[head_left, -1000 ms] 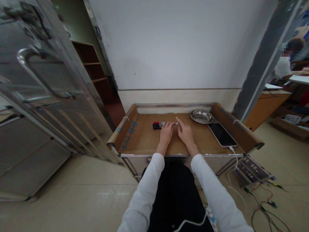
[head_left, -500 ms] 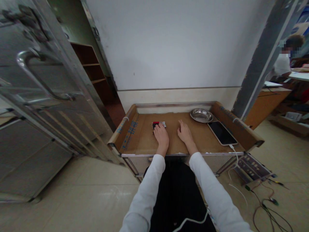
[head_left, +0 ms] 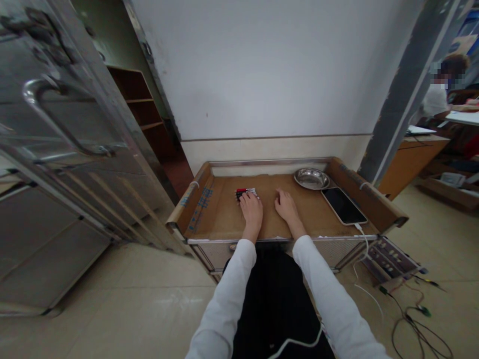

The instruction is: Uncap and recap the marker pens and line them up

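Observation:
Several small red and black pieces (head_left: pixel 245 191) with silvery ends lie in a row on the cardboard-lined cart top (head_left: pixel 224 219). Over their near side rests my left hand (head_left: pixel 252 211), its fingers stretched forward and touching or just above them. The fingers and palm hide part of the row, and the pieces are too small to name. To the right, my right hand (head_left: pixel 287 207) lies on the cardboard, fingers extended and slightly bent, with nothing in it.
A round steel dish (head_left: pixel 312 178) sits at the back right of the cart. A phone (head_left: pixel 344 206) lies in front of it, with a white cable (head_left: pixel 366 249) hanging off the edge. Cardboard sides bound the cart. An electrical box (head_left: pixel 392 262) with wires stands on the floor.
My left hand has shifted slightly right and back towards me, so more of the small pieces show. My right hand has hardly moved, its fingers a little more drawn in.

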A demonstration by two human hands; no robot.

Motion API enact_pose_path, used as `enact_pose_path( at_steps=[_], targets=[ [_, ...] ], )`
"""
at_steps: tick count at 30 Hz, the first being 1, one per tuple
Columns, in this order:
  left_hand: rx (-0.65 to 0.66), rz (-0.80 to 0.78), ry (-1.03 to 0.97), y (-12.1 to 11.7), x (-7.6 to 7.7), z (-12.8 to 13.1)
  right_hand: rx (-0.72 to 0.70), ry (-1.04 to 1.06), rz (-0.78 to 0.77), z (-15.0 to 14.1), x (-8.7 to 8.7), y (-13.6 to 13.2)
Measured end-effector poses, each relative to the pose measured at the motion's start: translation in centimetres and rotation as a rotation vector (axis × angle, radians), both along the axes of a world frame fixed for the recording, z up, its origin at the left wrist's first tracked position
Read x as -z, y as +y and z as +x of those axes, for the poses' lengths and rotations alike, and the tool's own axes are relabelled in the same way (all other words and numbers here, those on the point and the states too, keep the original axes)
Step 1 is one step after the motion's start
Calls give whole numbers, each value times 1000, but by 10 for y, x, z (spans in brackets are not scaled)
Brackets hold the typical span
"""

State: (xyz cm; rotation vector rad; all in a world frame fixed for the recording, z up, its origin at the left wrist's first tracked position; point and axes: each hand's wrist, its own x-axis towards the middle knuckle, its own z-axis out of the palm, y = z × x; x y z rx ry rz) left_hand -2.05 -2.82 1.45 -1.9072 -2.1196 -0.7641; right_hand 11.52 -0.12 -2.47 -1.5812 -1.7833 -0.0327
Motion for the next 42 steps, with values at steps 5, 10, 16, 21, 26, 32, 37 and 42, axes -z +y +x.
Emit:
enact_pose_path(
  at_steps=[5,10,16,21,26,32,37,42],
  targets=[
    [35,19,-71,5,0,-1,10,-17,-67,0,-5,-2],
    [59,25,-84,8,1,-4,12,-40,-84,-2,-10,-5],
    [249,103,-97,17,1,8,43,-79,-145,-3,-14,-5],
    [615,-38,-83,36,9,24,88,-128,-190,-5,-19,-5],
    [692,-130,-208,45,17,20,94,-148,-193,-6,-24,-8],
    [741,-116,-296,46,18,16,95,-145,-208,-6,-24,-8],
    [748,-114,-323,47,19,16,101,-148,-204,-5,-22,-7],
    [754,-103,-326,47,20,15,98,-144,-200,-4,-20,-7]
  ],
)
